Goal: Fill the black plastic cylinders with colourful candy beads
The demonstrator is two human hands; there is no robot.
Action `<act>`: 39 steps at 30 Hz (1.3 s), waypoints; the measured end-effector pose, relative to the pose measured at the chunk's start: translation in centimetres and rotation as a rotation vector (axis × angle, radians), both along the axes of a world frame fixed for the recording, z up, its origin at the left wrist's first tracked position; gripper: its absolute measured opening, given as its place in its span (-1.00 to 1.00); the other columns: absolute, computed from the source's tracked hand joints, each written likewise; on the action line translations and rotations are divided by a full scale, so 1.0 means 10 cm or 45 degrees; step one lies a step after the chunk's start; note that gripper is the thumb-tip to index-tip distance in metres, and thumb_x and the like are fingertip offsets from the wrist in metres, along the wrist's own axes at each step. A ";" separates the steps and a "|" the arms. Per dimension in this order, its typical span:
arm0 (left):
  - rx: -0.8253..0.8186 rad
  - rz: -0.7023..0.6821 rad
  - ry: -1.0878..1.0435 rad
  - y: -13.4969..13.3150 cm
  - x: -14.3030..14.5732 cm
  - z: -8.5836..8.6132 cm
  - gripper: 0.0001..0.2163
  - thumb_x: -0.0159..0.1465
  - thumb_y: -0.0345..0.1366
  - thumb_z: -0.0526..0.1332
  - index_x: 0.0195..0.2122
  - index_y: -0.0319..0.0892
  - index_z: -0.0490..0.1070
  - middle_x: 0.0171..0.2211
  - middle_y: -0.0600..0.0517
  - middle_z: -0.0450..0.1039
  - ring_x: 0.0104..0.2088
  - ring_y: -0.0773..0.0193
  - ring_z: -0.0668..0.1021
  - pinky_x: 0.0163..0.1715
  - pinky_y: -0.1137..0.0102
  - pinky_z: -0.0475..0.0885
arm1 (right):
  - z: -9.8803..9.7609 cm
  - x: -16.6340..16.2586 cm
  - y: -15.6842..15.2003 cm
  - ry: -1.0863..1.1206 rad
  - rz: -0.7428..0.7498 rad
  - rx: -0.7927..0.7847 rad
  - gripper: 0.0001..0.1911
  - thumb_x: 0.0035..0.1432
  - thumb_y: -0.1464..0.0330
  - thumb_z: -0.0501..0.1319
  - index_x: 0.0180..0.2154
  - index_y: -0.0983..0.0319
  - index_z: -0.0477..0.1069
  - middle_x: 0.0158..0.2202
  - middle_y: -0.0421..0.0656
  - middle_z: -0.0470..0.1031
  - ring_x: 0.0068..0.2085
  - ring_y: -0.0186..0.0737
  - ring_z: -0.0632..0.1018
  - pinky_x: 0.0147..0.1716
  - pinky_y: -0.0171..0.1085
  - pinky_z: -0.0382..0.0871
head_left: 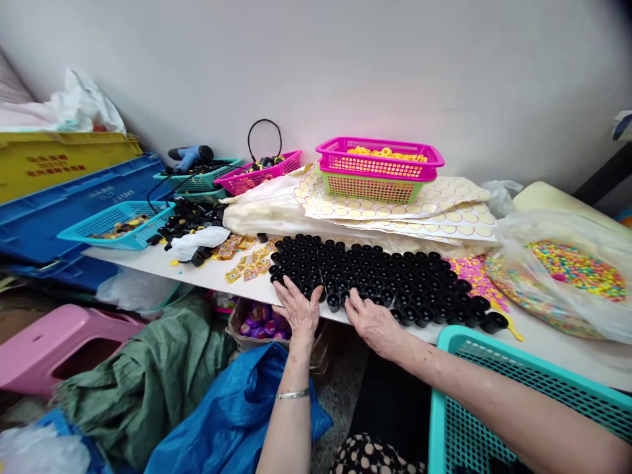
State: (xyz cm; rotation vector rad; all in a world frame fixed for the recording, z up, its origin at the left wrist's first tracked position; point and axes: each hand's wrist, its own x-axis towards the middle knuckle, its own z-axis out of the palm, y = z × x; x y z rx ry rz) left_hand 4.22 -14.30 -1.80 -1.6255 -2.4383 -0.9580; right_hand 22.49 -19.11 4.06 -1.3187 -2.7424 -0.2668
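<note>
Rows of small black plastic cups, open side up, stand packed together on the white table. My left hand is at their front left edge with fingers spread; its fingertips rest against the nearest cups, holding none. My right hand is at the front edge, its fingers curled together around a black cup in the front row; the hand partly hides it. Left of the cups lie small yellow printed pieces.
A clear bag of colourful beads lies at the right beside pink beads. A teal basket is below my right forearm. Stacked pink and green baskets stand on printed sheets behind. A blue basket and black parts sit left.
</note>
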 end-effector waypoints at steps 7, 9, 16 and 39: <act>0.131 0.019 -0.033 -0.12 0.04 -0.06 -0.15 0.19 0.22 -0.14 0.29 -0.33 -0.33 0.29 -0.40 -0.28 0.29 -0.17 -0.13 0.11 -0.22 -0.10 | -0.06 -0.01 0.02 -0.029 -0.014 0.023 -0.44 0.09 0.53 -0.04 0.16 0.43 0.11 0.21 0.25 0.09 -0.27 -0.12 0.47 -0.42 -0.18 0.43; 0.189 -0.060 0.022 -0.22 0.08 -0.12 -0.14 0.18 0.23 -0.14 0.29 -0.35 -0.30 0.28 -0.41 -0.25 0.29 -0.13 -0.14 0.13 -0.19 -0.11 | -0.06 0.00 0.01 -0.028 -0.012 0.037 -0.42 0.07 0.52 -0.01 0.17 0.41 0.09 0.22 0.24 0.07 -0.28 -0.13 0.47 -0.41 -0.19 0.43; 0.142 -0.100 0.175 -0.28 0.27 -0.17 -0.13 0.16 0.25 -0.14 0.27 -0.41 -0.15 0.26 -0.45 -0.17 0.28 -0.22 -0.10 0.09 -0.25 -0.14 | 0.05 0.01 -0.01 -0.064 0.014 0.060 -0.46 0.08 0.49 0.02 0.14 0.42 0.12 0.20 0.26 0.09 -0.30 -0.19 0.48 -0.38 -0.25 0.40; -1.189 -2.406 0.782 -1.82 2.29 0.69 -0.81 0.08 -0.48 0.11 -0.31 -0.35 0.46 -0.32 -0.23 0.48 -0.32 0.02 0.53 -0.40 0.24 0.42 | -0.15 2.14 -1.90 0.371 -0.546 -1.055 -0.65 -0.11 0.48 0.11 -0.19 0.25 0.41 -0.23 -0.01 0.47 -0.17 -0.07 0.48 -0.17 -0.14 0.34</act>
